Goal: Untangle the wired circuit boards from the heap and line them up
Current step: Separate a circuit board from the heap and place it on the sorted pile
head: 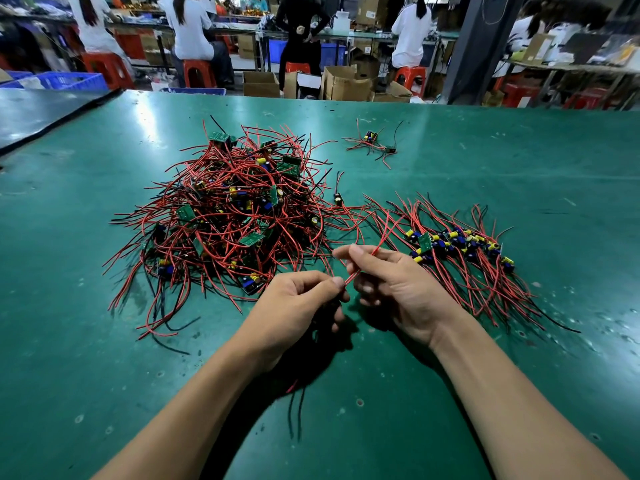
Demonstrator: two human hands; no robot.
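Both forearms reach in from the near edge over the green desk (104,375), wrists angled inward so the hands meet at the centre. The left hand (298,299) lies knuckles up with its fingers (332,284) curled, thumb and forefinger pinching the lower end of a red wire (358,270). The right hand (394,285) stands just beside it, back toward the camera. Its thumb and forefinger are closed on the same wire higher up, and its other fingers are loosely bent. Black wires (298,407) trail under the left wrist; what they join is hidden. Beyond the left hand sits the heap (235,209) of boards tangled in red and black wire. Right of the hands, a row (457,242) of boards lies side by side, wires fanned out. Farther off, a small cluster (372,142) lies apart.
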